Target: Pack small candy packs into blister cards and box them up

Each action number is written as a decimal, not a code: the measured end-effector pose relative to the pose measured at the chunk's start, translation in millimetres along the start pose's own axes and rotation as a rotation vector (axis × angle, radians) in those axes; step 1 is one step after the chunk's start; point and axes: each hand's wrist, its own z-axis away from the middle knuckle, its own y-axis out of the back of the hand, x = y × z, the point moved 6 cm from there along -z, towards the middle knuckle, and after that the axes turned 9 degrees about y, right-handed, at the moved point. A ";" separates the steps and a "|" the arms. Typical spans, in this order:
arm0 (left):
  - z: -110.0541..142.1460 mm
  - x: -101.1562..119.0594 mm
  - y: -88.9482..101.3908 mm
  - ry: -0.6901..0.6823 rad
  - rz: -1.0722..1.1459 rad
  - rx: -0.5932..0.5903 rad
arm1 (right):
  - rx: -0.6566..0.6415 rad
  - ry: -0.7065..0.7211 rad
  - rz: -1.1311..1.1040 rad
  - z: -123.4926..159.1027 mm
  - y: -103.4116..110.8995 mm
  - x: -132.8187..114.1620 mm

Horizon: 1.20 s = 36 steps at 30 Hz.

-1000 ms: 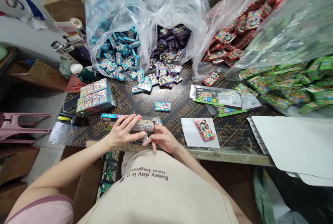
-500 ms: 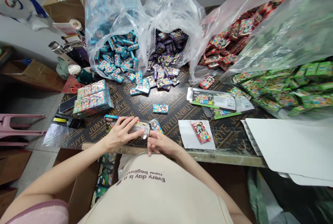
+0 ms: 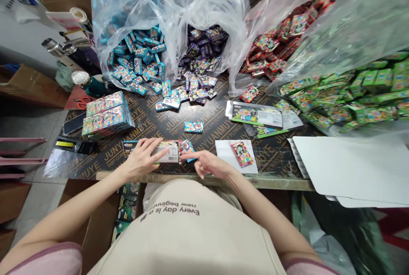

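Observation:
A long flat printed box (image 3: 171, 152) with a barcode lies near the table's front edge. Across it rests my left hand (image 3: 143, 155), its fingers over the top, holding it down. My right hand (image 3: 207, 163) is at the box's right end. Its index finger stretches to the box's edge while the other fingers curl loosely; nothing shows in it. Just behind that fingertip lies a blue candy pack (image 3: 188, 147), partly hidden. Another blue pack (image 3: 193, 127) lies farther back. To the right, a red pack (image 3: 242, 153) sits on a white sheet (image 3: 223, 149).
Plastic bags hold blue packs (image 3: 140, 59), purple packs (image 3: 204, 49), red packs (image 3: 271, 49) and green packs (image 3: 367, 91). A wrapped stack (image 3: 105, 115) stands left, near orange scissors (image 3: 83, 103). Flat printed sleeves (image 3: 255, 115) lie right of centre, white boards (image 3: 351, 164) at the right edge.
My right hand has moved slightly right, its index finger now straightened at the box's end. The box's right end now lies flatter. The camera view has shifted a little.

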 end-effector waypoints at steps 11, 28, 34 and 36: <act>25.2 -43.2 -14.1 0.338 0.134 0.012 | 0.197 -0.158 0.102 19.4 41.2 -2.8; 42.8 -48.7 -39.0 0.527 0.226 -0.047 | 0.125 0.189 1.683 -58.8 50.1 -12.9; 46.2 -51.1 -63.2 0.524 0.307 -0.139 | -0.046 0.206 1.674 -45.7 60.9 -24.4; 48.3 -52.3 -66.3 0.540 0.340 -0.115 | 0.181 0.215 1.651 -33.4 61.5 -25.1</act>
